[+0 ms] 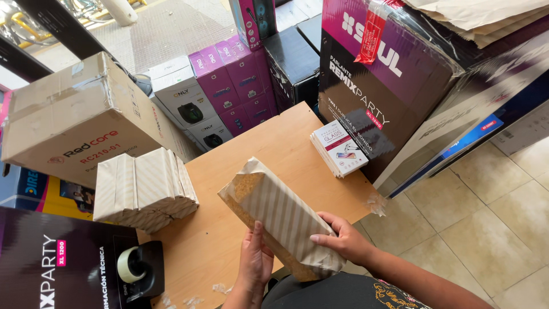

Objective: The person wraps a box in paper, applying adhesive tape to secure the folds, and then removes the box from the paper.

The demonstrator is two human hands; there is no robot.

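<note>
Both my hands hold a long flat parcel (pixel 284 217) half wrapped in striped beige paper, its brown padded side showing along the left edge. My left hand (pixel 255 262) grips its near left edge from below. My right hand (pixel 345 238) lies on the near right end, fingers over the paper fold. The parcel is tilted above the near edge of a small wooden table (pixel 274 146).
A stack of wrapped striped parcels (pixel 144 189) lies on the table's left. A pile of small flat white boxes (pixel 338 149) leans at the right. A black tape dispenser (pixel 139 268) sits near left. Large cardboard and printed boxes (pixel 374 80) surround the table; tiled floor (pixel 486 229) on the right.
</note>
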